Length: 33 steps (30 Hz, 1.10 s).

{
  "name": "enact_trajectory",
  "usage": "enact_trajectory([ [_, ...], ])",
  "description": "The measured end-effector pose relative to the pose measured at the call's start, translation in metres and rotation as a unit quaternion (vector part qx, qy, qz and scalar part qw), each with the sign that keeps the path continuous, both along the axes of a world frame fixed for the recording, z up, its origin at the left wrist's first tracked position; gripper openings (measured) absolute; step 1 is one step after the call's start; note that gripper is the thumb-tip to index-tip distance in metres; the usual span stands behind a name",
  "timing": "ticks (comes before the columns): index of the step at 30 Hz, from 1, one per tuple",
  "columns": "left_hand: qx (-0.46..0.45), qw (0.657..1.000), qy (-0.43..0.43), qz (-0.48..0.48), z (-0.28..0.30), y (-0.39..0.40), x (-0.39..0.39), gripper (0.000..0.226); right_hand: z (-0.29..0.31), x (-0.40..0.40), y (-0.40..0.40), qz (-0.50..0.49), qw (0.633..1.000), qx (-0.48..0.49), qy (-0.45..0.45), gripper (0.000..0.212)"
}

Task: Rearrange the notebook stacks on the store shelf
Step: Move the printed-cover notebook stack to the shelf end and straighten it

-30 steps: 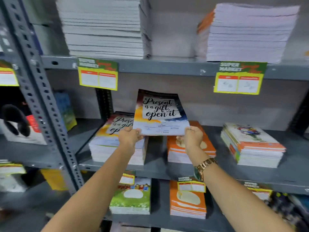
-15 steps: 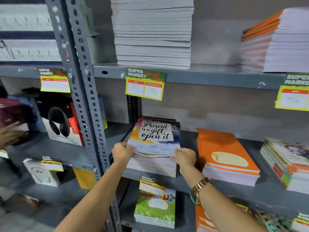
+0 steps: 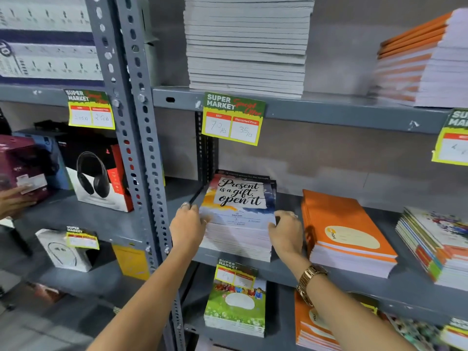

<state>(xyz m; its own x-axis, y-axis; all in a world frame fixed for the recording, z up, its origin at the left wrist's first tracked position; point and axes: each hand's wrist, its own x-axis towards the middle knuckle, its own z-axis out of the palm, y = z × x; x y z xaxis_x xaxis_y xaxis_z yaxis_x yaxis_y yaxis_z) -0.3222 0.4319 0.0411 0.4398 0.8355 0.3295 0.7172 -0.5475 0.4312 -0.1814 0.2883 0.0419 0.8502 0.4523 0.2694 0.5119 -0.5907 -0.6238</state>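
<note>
A stack of notebooks with "Present is a gift, open it" on the top cover sits at the left end of the middle shelf. My left hand grips the stack's left side, fingers curled at the top notebook's edge. My right hand, a gold watch on its wrist, grips the right side. Right of it lies an orange notebook stack, then a multicoloured stack.
A perforated steel post stands just left of my left hand. Tall white and orange-edged stacks fill the upper shelf. A price tag hangs above. Headphone boxes sit left, where another person's hand touches a box. Green notebooks lie below.
The notebook I held up in the air has come down onto the left stack. My hands have slid from its front corners to the sides of the stack.
</note>
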Motion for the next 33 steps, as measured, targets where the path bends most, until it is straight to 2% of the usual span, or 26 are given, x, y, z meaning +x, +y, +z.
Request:
enact_trajectory([
  [3,0.026,0.994,0.028,-0.104,-0.004,-0.001,0.004,0.039,-0.004,0.001,-0.003,0.109,0.99,-0.047,-0.07,0.041],
  [6,0.013,0.982,0.075,-0.174,-0.007,-0.004,0.008,0.047,-0.008,0.004,-0.004,0.206,0.957,-0.168,-0.114,0.05],
  [9,0.035,0.97,0.148,-0.189,-0.017,-0.001,0.011,0.049,-0.014,0.009,-0.002,0.24,0.932,-0.254,-0.095,0.056],
  [11,0.041,0.967,0.167,-0.189,-0.024,0.003,0.011,0.049,-0.016,0.008,-0.001,0.239,0.936,-0.247,-0.079,0.056],
  [24,0.014,0.968,0.09,-0.234,-0.028,0.015,0.007,0.046,-0.03,0.001,0.003,0.189,0.933,-0.221,-0.212,0.051],
  [33,0.052,0.966,0.086,-0.238,-0.033,0.017,0.006,0.045,-0.036,-0.002,0.004,0.145,0.937,-0.205,-0.242,0.043],
])
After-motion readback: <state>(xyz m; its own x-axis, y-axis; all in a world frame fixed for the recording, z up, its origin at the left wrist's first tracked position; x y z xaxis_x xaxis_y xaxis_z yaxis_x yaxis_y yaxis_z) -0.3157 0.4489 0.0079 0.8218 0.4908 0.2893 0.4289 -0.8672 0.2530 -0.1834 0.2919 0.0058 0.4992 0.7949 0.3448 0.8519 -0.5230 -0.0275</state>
